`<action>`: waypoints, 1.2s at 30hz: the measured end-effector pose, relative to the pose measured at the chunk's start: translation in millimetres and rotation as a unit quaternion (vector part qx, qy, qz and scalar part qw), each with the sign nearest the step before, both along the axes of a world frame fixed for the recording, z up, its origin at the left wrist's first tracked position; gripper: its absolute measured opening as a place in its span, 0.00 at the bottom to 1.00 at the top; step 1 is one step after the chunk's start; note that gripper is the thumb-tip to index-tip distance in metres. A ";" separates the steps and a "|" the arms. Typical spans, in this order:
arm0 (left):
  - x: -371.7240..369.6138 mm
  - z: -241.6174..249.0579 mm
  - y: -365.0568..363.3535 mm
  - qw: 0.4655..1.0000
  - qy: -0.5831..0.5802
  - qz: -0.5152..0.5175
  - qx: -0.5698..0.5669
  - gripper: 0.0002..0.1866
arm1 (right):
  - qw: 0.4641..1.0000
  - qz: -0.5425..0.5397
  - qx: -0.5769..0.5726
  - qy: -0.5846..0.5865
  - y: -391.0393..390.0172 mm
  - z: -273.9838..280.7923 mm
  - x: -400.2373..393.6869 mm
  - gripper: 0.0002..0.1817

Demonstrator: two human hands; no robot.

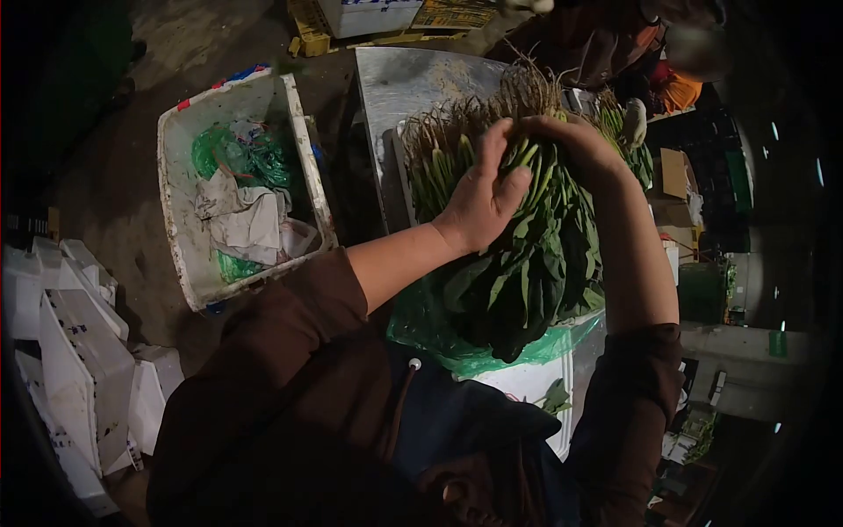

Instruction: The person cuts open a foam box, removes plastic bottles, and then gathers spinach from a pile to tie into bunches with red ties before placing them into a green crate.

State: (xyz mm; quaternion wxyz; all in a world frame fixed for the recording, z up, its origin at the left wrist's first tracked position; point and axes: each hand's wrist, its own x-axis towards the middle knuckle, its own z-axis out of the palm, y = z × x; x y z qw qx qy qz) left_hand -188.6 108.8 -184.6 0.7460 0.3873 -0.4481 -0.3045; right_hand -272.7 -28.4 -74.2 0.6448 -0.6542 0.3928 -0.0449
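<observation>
A large pile of leafy greens (531,255) lies with its brown roots toward the top and its dark leaves toward me. My left hand (487,193) rests against the stems on the left, its thumb apart from the fingers. From the right, my right hand (575,145) curves over the upper stems, with its fingers bent round them near the roots; its thumb is hidden. Green plastic (413,325) shows under the leaves, on a metal table (386,79).
Left of the table stands a dirty white bin (176,211) holding green bags and crumpled wrapping. White foam boxes (83,369) are stacked at the lower left. Across the table, at the top right, is another person, whose gloved hand (634,123) is near more greens.
</observation>
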 end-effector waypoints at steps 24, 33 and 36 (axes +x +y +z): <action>-2.8 18.8 -27.9 0.991 0.020 0.051 0.121 0.18 | 0.997 -0.056 -0.024 -0.037 27.3 26.5 -2.0 0.19; -12.3 19.8 -36.7 0.993 -0.067 0.074 0.060 0.21 | 0.994 -0.075 -0.018 -0.080 24.7 29.3 -18.9 0.18; -3.2 23.6 -32.9 0.998 0.023 0.031 0.058 0.21 | 0.987 -0.129 -0.058 -0.075 29.4 31.7 -21.2 0.17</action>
